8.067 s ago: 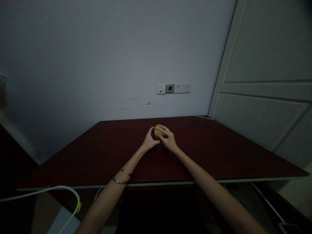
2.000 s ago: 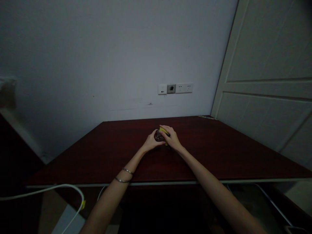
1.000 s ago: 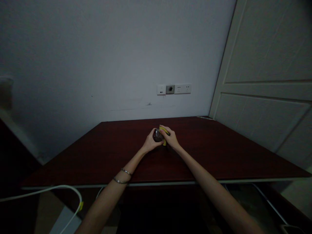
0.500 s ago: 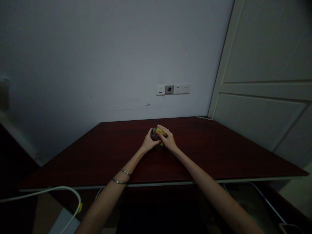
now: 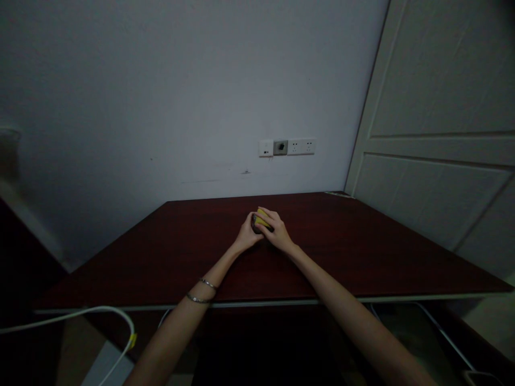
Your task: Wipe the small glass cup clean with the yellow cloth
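Note:
Both hands meet near the middle of a dark red wooden table (image 5: 362, 252). My left hand (image 5: 246, 234) is curled around a small dark round object (image 5: 255, 221), mostly hidden by the fingers. My right hand (image 5: 274, 230) is closed on a yellow sponge-like pad (image 5: 261, 218) and presses it on top of that dark object. Two thin bracelets (image 5: 200, 290) sit on my left forearm.
A white wall rises behind the table, with a row of sockets (image 5: 286, 147). A white panelled door (image 5: 438, 123) stands at the right. A white cable (image 5: 100, 316) loops below the table's front left edge. The room is dim.
The yellow pad has shifted from the right side of the dark object to over its top, and my right hand now covers more of it. The left hand stays in place.

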The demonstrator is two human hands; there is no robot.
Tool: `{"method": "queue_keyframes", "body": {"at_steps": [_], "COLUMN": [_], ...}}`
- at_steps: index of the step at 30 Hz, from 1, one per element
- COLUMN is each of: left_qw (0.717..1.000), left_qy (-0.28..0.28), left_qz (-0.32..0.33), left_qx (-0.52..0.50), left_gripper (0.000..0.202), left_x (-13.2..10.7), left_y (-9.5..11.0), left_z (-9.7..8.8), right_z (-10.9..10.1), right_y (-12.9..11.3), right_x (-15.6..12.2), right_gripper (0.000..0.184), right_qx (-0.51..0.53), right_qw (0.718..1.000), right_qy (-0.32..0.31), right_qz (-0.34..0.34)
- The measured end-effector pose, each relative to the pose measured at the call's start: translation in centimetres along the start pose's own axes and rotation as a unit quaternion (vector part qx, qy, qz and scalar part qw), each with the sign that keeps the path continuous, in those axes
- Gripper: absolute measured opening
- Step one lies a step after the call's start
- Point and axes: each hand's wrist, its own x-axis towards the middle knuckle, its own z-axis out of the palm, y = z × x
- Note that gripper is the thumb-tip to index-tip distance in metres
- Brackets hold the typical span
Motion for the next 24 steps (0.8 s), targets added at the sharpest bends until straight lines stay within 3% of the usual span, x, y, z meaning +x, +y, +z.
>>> {"method": "queue_keyframes", "body": {"at_steps": [4, 10, 14, 16, 21, 24], "left_qw": [1.000, 0.999, 0.998, 0.997, 0.996, 0.997], "left_qy": [-0.004, -0.015, -0.040, -0.037, -0.043, -0.034], "left_qz": [0.004, 0.003, 0.019, 0.025, 0.019, 0.020], "left_qx": [0.010, 0.035, 0.054, 0.067, 0.073, 0.071], "left_gripper": [0.077, 0.083, 0.082, 0.082, 0.080, 0.078], "left_x": [-0.1, -0.4, -0.5, -0.5, -0.5, -0.4], "left_y": [0.3, 0.1, 0.0, 0.0, 0.2, 0.2], "left_z": [0.0, 0.2, 0.4, 0.4, 0.1, 0.1], "right_z": [0.3, 1.1, 0.8, 0.4, -0.3, -0.2], "right_y": [-0.3, 1.3, 2.5, 2.4, 0.5, 0.1], "right_x": [-0.1, 0.6, 0.9, 0.7, 0.2, 0.2], "right_gripper": [0.039, 0.034, 0.037, 0.036, 0.032, 0.031], "right_qx": [-0.031, 0.036, 0.082, 0.054, -0.076, -0.077], "right_qw": [0.999, 0.992, 0.979, 0.986, 0.997, 0.996], "right_qy": [0.002, 0.082, 0.082, 0.071, 0.002, 0.004], "right_qz": [-0.014, 0.090, 0.165, 0.144, -0.023, -0.041]}}
